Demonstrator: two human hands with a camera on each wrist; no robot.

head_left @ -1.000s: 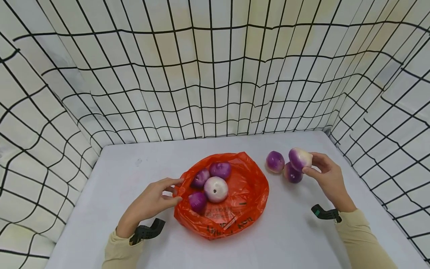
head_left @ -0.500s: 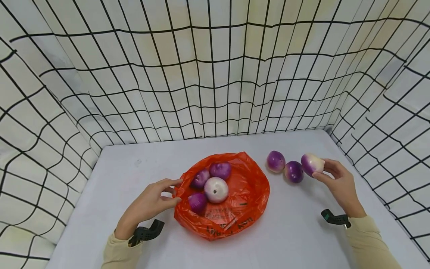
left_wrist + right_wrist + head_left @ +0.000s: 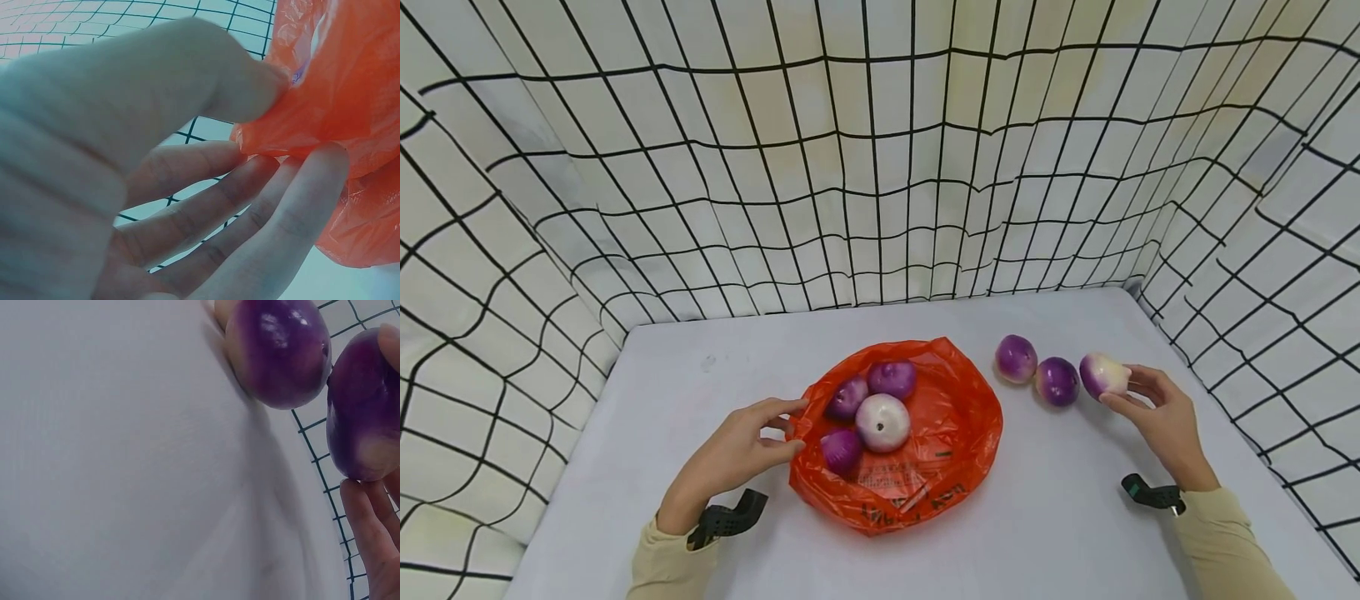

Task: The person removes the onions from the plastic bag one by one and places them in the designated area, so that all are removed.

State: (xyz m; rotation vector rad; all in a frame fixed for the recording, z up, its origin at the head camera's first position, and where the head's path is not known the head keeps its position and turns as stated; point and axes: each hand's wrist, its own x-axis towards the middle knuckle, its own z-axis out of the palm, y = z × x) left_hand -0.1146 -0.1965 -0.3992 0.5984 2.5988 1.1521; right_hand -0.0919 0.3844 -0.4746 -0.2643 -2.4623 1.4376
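Two-handed work at a bag and a row of onions, head view with both wrist views. We find the right hand [image 3: 1165, 425] pinching the held onion [image 3: 1103, 375] between thumb and fingertips, parted to its width, its pale pointed end towards the palm. It sits just beside the middle onion [image 3: 1057, 382]; whether it bears on the table [image 3: 1037, 517] we cannot tell. The far onion [image 3: 1016, 358] lies next in the row. The left hand [image 3: 733, 446] has the edge of the bag [image 3: 955, 408] lightly between parted thumb and fingers. Inside, against the left wall, we see one white onion [image 3: 883, 423] and three purple onions [image 3: 891, 380].

We judge the main risk to be rolling: smooth skin held only by the fingertips could slip, and a nudge against the middle onion could send it into the far onion. At the bag, thin film in a slight grip could slide free, letting the wall sag over its contents; a hard pull might stretch or tear it, or tip the load.
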